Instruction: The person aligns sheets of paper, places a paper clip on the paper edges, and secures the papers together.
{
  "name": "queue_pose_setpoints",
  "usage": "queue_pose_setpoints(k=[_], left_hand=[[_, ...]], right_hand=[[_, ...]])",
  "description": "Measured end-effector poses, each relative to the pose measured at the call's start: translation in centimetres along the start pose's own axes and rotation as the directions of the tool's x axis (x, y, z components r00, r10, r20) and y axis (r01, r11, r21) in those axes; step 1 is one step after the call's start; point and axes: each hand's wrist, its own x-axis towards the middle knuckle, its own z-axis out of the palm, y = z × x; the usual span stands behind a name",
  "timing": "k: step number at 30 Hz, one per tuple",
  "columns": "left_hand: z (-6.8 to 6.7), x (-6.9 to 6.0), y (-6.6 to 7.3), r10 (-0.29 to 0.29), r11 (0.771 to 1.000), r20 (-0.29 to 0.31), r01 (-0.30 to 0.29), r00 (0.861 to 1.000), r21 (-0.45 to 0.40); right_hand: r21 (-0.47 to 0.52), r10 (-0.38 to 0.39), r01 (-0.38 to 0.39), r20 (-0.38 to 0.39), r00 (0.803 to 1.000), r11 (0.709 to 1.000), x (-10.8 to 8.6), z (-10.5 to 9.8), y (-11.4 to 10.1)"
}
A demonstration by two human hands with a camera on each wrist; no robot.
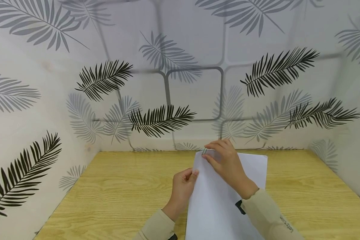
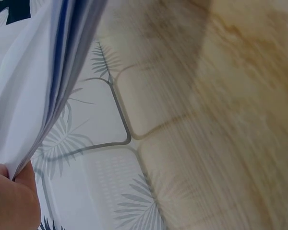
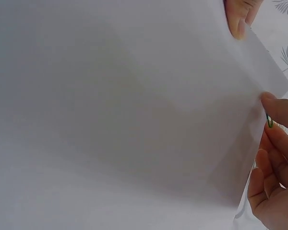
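Note:
Several white sheets of paper point(image 1: 211, 200) are held together in a stack, their edges fanning slightly apart in the left wrist view. My left hand point(image 1: 181, 188) pinches the stack's left edge between thumb and fingers. A small green paper clip point(image 1: 204, 151) sits at the top left corner of the sheets, and my right hand point(image 1: 228, 161) pinches it between thumb and fingers. In the right wrist view the looped end of the clip point(image 3: 270, 121) pokes out past the paper's edge. How far the clip goes over the sheets cannot be told.
Under the paper is a wood-grain table point(image 1: 123, 193). Its far edge meets a wall covering point(image 1: 195, 93) printed with grey and black leaves, which also rises at both sides. A black strap piece point(image 1: 240, 207) shows at the right sleeve.

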Motion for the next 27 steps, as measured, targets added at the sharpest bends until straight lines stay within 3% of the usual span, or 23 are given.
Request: queue_pose_setpoints(k=[27], left_hand=[[-0.03, 0.14, -0.72, -0.025, 1.000, -0.005, 0.025, 1.000, -0.013]], right_hand=[[-0.040, -0.023, 0.024, 0.002, 1.000, 0.999, -0.36, 0.85, 0.25]])
